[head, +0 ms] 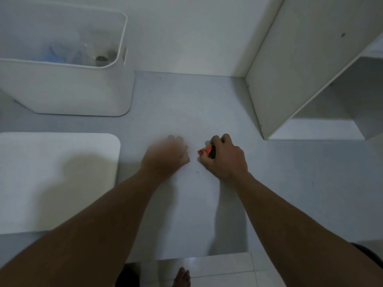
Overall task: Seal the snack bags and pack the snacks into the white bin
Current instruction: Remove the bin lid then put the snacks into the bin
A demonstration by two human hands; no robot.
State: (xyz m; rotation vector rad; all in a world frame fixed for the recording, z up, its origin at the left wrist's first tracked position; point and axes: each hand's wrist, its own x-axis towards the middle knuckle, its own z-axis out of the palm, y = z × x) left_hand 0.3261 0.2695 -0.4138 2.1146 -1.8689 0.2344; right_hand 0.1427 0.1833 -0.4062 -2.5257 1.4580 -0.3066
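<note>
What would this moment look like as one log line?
right hand: grips red snack packet | left hand: blurred, close beside | white bin: far left

- Grey surface (186, 104) ran back to a white wall (186, 34).
- White open shelf unit (310, 79) stood at right.
- White rounded slab (56, 179) lay at left.
- Tiled floor (217, 268) showed below.

No readable text; snack wrapper (205, 150) print blurred
</note>
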